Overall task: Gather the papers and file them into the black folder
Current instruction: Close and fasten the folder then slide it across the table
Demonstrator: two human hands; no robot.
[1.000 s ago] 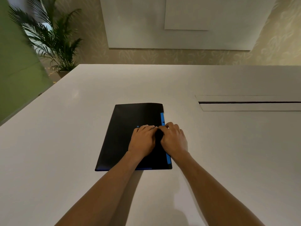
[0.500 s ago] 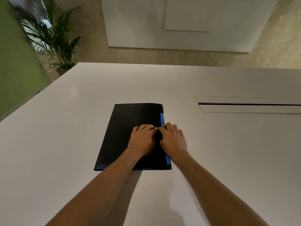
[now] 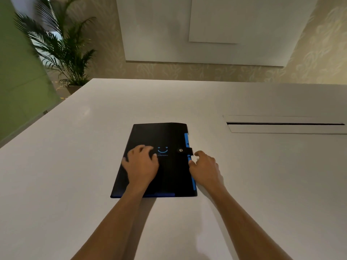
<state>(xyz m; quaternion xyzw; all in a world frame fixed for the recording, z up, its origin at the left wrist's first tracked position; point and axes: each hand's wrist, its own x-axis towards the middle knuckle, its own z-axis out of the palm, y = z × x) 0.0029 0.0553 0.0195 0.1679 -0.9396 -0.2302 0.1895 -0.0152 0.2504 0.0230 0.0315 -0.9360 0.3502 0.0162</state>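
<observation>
The black folder (image 3: 161, 136) lies closed and flat on the white table (image 3: 75, 166), with a blue edge along its right side and bottom. Its strap with a metal snap (image 3: 181, 150) is fastened over the cover, beside a blue smile mark. My left hand (image 3: 140, 166) rests on the cover's left part, fingers spread. My right hand (image 3: 205, 166) sits just off the folder's right edge, fingers loosely curled and holding nothing. No loose papers show.
A long cable slot with a lid (image 3: 285, 124) is set into the table at the right. A potted palm (image 3: 62, 49) stands beyond the far left corner, next to a green panel (image 3: 16, 81).
Both hands were pressed together over the snap at the folder's right middle. They have moved apart, left hand leftward on the cover, right hand off the edge, uncovering the fastened snap.
</observation>
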